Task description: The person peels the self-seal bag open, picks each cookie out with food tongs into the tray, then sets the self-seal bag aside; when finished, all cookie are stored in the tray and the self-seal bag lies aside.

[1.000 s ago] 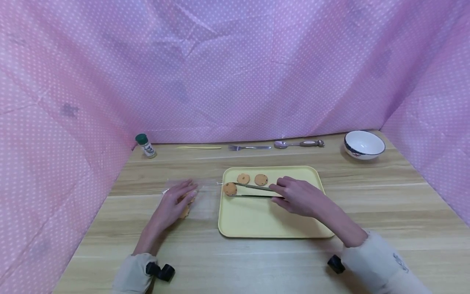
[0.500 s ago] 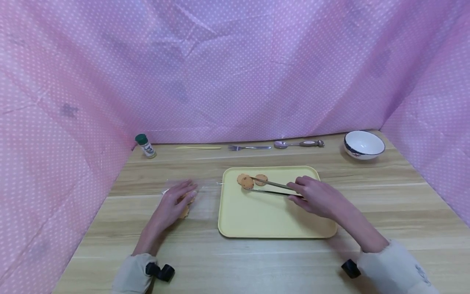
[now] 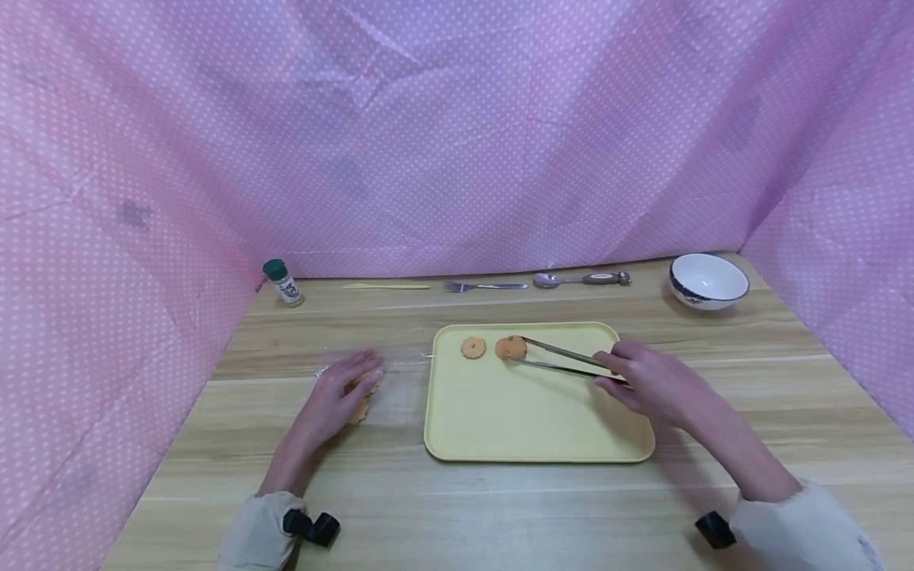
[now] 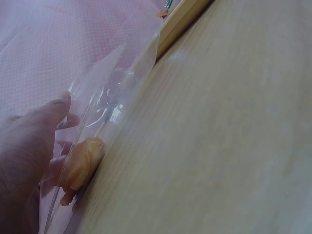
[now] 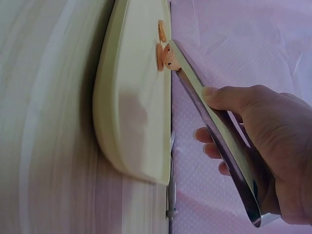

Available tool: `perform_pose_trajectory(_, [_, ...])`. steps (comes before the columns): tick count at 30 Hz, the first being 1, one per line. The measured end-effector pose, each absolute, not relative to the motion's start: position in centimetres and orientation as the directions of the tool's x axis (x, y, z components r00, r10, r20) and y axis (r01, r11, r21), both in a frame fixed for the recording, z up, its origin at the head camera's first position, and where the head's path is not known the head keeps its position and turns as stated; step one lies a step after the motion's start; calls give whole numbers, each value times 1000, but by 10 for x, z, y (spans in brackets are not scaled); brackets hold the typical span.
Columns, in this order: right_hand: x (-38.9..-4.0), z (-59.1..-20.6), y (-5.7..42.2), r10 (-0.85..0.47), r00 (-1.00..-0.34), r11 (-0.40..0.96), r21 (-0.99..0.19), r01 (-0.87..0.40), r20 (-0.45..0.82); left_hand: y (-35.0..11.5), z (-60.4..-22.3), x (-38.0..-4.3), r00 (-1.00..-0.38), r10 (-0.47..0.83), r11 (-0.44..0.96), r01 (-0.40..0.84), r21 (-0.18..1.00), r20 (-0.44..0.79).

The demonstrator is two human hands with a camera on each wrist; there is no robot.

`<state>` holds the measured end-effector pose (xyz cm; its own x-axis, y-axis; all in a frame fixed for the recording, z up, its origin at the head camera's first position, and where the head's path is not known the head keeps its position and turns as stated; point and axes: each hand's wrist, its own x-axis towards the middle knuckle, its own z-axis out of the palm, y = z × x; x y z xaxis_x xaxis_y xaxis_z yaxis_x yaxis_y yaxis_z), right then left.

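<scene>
My right hand (image 3: pixel 653 381) grips metal tongs (image 5: pixel 214 122), thumb on one arm and fingers on the other. Between the tong tips is a round cookie (image 5: pixel 171 57) with dark chips, held above the yellow tray (image 3: pixel 535 420). In the head view it overlaps a cookie lying on the tray (image 5: pixel 159 57). Farther left on that tray lies a scalloped cookie (image 3: pixel 473 347). My left hand (image 3: pixel 346 390) holds a clear plastic bag (image 4: pixel 105 105) lying left of the tray, its fingers bent round the bag. Several cookies (image 4: pixel 83 163) inside are partly hidden by the hand.
Along the back lie a yellow knife (image 3: pixel 385 286), a fork (image 3: pixel 485 287) and a spoon (image 3: pixel 581 279). A green-capped shaker (image 3: pixel 283 284) stands at the back left, and a white bowl (image 3: pixel 708 282) at the back right. A pink dotted cloth (image 3: pixel 457 143) surrounds the table.
My right hand has moved right, carrying the cookie in the tongs from the tray's left edge, past the scalloped cookie, to the second cookie. My left hand and the bag have stayed put.
</scene>
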<state>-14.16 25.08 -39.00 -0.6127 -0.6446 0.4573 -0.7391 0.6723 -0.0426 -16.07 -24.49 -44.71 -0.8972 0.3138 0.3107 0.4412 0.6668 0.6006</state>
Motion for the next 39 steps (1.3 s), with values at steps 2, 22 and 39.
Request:
perform_pose_trajectory(2, [-140,-390,254,-636,-621,680,-48,-732,458,-245,-447,-161,-901,312,671,433,602,301])
perform_pose_trajectory(22, [-138,-392,274,-615,-662,716,-49,-697,428,-245,-445,-160,-899,314,665,437,605,305])
perform_pose_trajectory(39, [-138,-386,272,-578,-740,766,-85,-638,343,-246,-447,-160,-907,304,671,422,610,293])
